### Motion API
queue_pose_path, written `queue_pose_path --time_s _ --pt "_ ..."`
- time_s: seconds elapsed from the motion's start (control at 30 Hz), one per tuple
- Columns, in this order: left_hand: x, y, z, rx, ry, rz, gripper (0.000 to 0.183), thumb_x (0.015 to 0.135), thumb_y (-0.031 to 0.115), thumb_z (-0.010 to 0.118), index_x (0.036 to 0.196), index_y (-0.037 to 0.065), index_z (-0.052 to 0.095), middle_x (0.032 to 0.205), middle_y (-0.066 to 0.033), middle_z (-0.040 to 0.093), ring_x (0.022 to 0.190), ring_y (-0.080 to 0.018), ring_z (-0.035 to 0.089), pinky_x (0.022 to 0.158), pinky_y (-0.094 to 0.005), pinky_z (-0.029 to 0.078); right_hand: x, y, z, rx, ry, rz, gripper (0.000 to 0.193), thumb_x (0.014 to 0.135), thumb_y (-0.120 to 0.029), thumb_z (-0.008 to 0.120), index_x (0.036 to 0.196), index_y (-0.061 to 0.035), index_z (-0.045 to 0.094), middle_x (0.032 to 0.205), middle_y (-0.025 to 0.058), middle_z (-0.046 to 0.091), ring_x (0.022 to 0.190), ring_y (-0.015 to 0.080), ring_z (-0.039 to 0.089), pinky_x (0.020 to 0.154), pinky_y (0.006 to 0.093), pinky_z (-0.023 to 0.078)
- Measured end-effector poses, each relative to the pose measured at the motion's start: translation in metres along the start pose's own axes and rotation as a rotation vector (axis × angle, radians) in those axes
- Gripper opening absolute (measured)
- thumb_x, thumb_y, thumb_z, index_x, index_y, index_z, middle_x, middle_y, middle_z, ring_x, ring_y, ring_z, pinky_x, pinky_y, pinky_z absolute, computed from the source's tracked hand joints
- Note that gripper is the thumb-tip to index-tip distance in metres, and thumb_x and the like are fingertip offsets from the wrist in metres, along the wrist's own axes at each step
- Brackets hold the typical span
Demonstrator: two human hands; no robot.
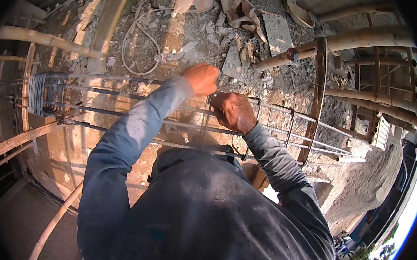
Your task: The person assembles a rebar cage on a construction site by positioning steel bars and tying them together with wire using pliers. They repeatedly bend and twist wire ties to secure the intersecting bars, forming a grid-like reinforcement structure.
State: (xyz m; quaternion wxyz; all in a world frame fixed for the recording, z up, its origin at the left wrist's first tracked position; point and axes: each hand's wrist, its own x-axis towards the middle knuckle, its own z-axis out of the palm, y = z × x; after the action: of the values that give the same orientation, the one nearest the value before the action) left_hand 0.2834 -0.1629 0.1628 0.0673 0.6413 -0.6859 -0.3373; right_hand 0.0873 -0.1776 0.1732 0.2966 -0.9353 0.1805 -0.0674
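A long cage of steel reinforcing bars (184, 125) runs across in front of me, with square stirrups along its right part. My left hand (201, 79) is closed in a fist just above the far bars, and whatever it holds is hidden. Close by on the right, my right hand (236, 112) has its fingers curled round the top corner of a thin steel stirrup (205, 123). A stack of grey stirrups (37, 96) hangs bunched on the bars at the far left.
Bamboo poles (366, 38) and a wooden upright (319, 88) stand on the right. A plank (23, 141) juts in at left. Broken rubble (233, 63), a looped pale hose (124, 51) and a torn bag (239, 12) lie beyond. A small red-and-black object (292, 54) rests on a pole.
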Motion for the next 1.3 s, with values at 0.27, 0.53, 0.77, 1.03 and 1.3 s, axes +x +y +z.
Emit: queue_pose_path --time_s 0.27,0.53,0.77,1.03,1.3 --pt "0.040 0.003 -0.028 0.036 -0.301 -0.084 0.021 0.074 0.007 0.063 0.086 -0.009 0.072 0.082 -0.0281 0.071 0.080 -0.0402 0.074 0.073 -0.0466 0.056 0.041 0.018 -0.029 -0.078 -0.230 -0.129 0.011 0.076 -0.013 0.067 0.082 -0.0036 0.068 0.076 0.0194 0.069 0.078 0.0405 0.070 0.069 0.0492 0.056" --pt "0.006 -0.057 0.011 -0.058 0.030 0.251 0.034 0.103 0.020 0.046 0.109 -0.003 0.071 0.113 -0.0185 0.070 0.111 -0.0244 0.063 0.093 -0.0358 0.050 0.087 0.015 -0.064 -0.210 -0.393 -0.334 0.018 0.083 -0.015 0.068 0.099 -0.0068 0.072 0.097 0.0148 0.073 0.093 0.0370 0.070 0.080 0.0478 0.057" --pt "-0.018 -0.042 0.032 -0.925 0.216 -0.363 0.115 0.092 0.089 0.008 0.136 -0.005 0.056 0.136 -0.0270 0.060 0.127 -0.0366 0.055 0.113 -0.0473 0.037 0.124 0.042 -0.049 -0.152 -0.385 -0.226 0.020 0.080 -0.018 0.078 0.100 -0.0144 0.080 0.102 0.0087 0.077 0.089 0.0320 0.073 0.077 0.0438 0.059" --pt "-0.039 -0.005 0.045 -0.742 0.268 -0.432 0.094 0.102 0.074 0.012 0.165 0.007 -0.007 0.141 -0.0316 0.057 0.133 -0.0459 0.054 0.114 -0.0529 0.037 0.145 0.105 -0.010 0.160 -0.384 -0.006 0.018 0.088 -0.027 0.069 0.082 -0.0114 0.075 0.084 0.0110 0.072 0.089 0.0301 0.071 0.081 0.0405 0.056" --pt "-0.050 0.010 0.078 -0.700 0.743 -0.180 0.088 0.100 0.003 0.053 0.167 0.017 -0.002 0.159 -0.0323 0.035 0.122 -0.0393 0.065 0.103 -0.0481 0.052 0.123 0.121 -0.009 -0.161 -0.763 -0.045 0.024 0.086 -0.027 0.069 0.094 -0.0045 0.075 0.094 0.0190 0.073 0.088 0.0325 0.070 0.082 0.0423 0.054"
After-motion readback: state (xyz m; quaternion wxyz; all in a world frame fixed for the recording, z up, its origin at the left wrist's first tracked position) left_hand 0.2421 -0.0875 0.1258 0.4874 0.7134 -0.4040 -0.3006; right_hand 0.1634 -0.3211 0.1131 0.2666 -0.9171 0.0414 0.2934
